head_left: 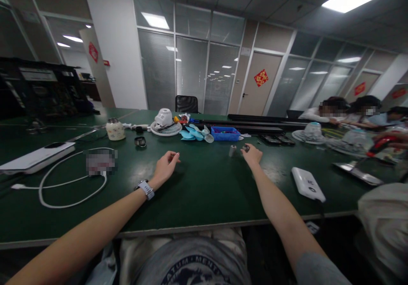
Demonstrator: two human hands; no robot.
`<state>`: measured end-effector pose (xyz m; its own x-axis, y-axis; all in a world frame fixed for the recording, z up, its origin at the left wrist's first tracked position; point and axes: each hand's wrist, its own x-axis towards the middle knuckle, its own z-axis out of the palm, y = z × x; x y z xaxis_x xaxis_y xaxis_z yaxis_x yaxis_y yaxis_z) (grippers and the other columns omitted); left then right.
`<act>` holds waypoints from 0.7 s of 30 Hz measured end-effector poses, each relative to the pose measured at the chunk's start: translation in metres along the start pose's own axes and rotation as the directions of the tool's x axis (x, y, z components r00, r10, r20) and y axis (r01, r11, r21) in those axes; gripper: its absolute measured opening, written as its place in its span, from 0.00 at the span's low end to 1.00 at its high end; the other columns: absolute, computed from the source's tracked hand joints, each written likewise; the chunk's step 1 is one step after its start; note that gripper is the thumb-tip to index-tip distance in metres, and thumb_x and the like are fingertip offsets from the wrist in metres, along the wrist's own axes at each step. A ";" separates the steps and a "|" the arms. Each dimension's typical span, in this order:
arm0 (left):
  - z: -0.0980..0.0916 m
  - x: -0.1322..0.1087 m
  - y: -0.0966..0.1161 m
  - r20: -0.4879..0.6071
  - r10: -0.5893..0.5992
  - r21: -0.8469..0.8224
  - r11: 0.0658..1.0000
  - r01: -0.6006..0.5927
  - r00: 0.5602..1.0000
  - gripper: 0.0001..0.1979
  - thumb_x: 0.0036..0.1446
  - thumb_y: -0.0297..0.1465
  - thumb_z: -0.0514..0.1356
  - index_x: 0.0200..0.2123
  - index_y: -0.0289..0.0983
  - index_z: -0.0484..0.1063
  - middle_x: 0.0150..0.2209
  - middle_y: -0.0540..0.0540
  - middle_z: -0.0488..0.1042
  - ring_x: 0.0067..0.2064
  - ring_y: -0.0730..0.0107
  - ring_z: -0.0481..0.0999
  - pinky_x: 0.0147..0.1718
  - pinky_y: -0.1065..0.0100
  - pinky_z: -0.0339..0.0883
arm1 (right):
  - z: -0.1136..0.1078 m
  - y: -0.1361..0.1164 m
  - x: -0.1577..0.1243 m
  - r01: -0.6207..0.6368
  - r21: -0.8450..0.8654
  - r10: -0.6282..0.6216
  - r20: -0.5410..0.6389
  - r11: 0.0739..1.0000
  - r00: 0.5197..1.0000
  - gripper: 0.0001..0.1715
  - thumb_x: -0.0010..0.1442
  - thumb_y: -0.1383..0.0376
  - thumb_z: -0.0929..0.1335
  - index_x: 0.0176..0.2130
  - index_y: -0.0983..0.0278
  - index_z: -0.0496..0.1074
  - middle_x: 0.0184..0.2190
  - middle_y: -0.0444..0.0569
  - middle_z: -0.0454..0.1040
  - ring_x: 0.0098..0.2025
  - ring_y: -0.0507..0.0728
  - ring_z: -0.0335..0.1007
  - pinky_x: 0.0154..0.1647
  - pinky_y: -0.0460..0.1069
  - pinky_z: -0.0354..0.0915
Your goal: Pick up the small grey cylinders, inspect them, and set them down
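Note:
My right hand (pixel 254 154) reaches over the table, its fingers closed around a small dark metal cylinder (pixel 245 148). Just left of it, a small silver cylinder (pixel 232 150) stands upright on the green tabletop, apart from the fingers. My left hand (pixel 166 167), with a watch on the wrist, is held low over the table at centre left. Its fingers are curled together towards the thumb, and no object shows in them. Beyond the hands lie light-blue fan blades (pixel 195 133), a blue bin (pixel 225 134) with small parts, and a white fan housing (pixel 164 118) on a round grille.
A floral jar (pixel 115 129), a white cable (pixel 46 179) and a white box-shaped device (pixel 38 157) are on the left. A white power bank (pixel 308 184) lies to the right of my right forearm. Other people work at the far right, where a hand holds a red-handled tool (pixel 382 145).

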<state>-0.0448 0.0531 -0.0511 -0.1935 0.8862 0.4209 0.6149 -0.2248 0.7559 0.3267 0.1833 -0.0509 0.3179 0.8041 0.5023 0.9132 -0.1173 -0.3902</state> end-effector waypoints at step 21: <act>-0.005 -0.021 0.030 0.085 0.425 0.034 0.903 -0.429 0.901 0.15 0.56 0.41 0.59 0.45 0.41 0.73 0.48 0.43 0.75 0.54 0.57 0.68 0.54 0.55 0.60 | -0.038 -0.144 -0.154 0.518 0.668 -0.725 0.046 0.534 0.687 0.44 0.51 0.62 0.74 0.62 0.56 0.55 0.39 0.43 0.78 0.37 0.53 0.75 0.52 0.53 0.56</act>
<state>-0.0259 0.0259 -0.0345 0.1525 0.7376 0.6578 0.6641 -0.5695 0.4845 0.1559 0.0540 -0.0425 -0.4551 0.6648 0.5923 0.4822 0.7432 -0.4638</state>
